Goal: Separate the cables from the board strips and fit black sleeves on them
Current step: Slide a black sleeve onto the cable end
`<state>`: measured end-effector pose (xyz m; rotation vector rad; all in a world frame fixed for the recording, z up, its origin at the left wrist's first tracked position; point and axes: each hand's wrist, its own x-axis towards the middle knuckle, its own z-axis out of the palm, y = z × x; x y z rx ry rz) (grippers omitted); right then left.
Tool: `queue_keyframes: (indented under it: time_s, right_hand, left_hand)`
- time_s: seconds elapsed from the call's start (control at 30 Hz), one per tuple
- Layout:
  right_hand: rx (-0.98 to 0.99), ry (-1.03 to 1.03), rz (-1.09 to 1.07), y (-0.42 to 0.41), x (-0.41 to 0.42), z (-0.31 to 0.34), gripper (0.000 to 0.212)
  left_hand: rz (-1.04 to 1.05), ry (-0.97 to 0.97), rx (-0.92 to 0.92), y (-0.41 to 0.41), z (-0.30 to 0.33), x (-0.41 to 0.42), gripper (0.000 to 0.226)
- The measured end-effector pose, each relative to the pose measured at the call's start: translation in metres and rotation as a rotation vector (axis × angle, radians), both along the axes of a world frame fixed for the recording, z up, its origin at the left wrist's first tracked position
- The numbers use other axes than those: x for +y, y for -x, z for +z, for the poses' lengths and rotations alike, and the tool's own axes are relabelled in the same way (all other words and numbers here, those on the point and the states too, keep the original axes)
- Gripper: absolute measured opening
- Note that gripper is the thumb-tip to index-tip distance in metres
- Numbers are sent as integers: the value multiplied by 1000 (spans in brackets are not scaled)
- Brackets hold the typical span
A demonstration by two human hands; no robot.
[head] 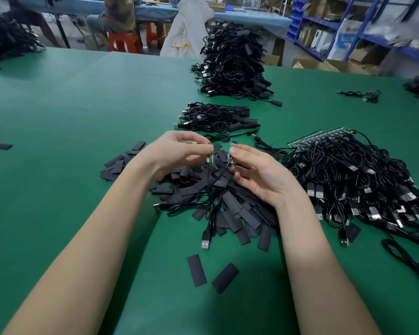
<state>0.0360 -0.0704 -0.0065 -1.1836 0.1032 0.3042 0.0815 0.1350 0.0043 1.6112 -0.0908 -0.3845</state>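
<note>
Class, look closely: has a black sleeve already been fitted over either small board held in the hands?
No: both small boards, left and right, show bare between the fingertips.

A green table (70, 112) carries everything. In the near middle lies a heap of flat black sleeves (230, 201), with two loose ones (211, 274) nearer. At right sprawls a tangle of cables (348, 180) on board strips (307, 140). Farther off sit a small cable bundle (215, 117) and a tall stack (232, 61).

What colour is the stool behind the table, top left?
Orange-red. The stool shows in the head view, beyond the green table, with a seated person on it.
</note>
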Motion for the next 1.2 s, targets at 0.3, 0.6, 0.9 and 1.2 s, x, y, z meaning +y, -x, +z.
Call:
queue_keyframes:
  time_s: [0.3, 0.6, 0.9, 1.2]
  right_hand:
    - [-64, 71, 50, -2, -6, 6, 17]
    - [-447, 975, 106, -6, -8, 1, 17]
    - [-439, 1225, 207, -12, 5, -6, 22]
    - [-384, 1233, 212, -10, 0, -1, 17]
  left_hand:
    - [-167, -134, -75, 9, 8, -10, 16]
    - [-48, 28, 11, 5, 1, -2, 9]
    - [-34, 24, 14, 3, -3, -4, 12]
    - [-61, 35, 16, 3, -5, -6, 13]
